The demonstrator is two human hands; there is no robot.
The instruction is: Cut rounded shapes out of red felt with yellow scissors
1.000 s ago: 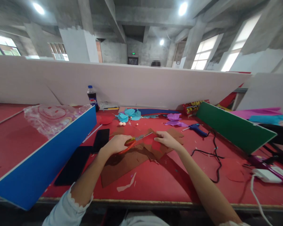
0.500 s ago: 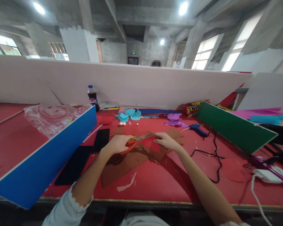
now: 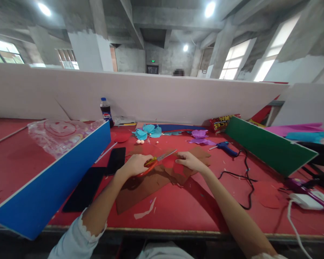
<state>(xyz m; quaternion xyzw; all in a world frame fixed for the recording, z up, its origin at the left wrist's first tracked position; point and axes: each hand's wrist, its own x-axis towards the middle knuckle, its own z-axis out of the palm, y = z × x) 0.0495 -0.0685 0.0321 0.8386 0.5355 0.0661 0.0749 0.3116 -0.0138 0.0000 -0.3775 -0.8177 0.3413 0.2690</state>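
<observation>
Orange-and-yellow scissors point(image 3: 151, 163) are in my left hand point(image 3: 137, 164), whose fingers wrap round the handles. Their blades look closed and point up and right, the tip just short of my right hand point(image 3: 189, 160). The fingers of my right hand are pressed together; whatever they may pinch is too small to make out. Below both hands, brown paper point(image 3: 143, 189) lies on the red table point(image 3: 194, 212), with more brown pieces under and behind my right hand. Pale pink scraps point(image 3: 145, 212) lie nearer the front edge.
A blue board point(image 3: 56, 180) and a green board point(image 3: 270, 145) stand left and right. Two dark flat devices point(image 3: 85, 189) lie beside the blue one. Behind are a cola bottle point(image 3: 106, 112), blue point(image 3: 148, 131) and purple paper flowers point(image 3: 199, 134), and a glue gun point(image 3: 226, 148).
The scissors in my left hand have tilted, their blade tip moving slightly up and away from my right fingers. My right hand has stayed nearly still.
</observation>
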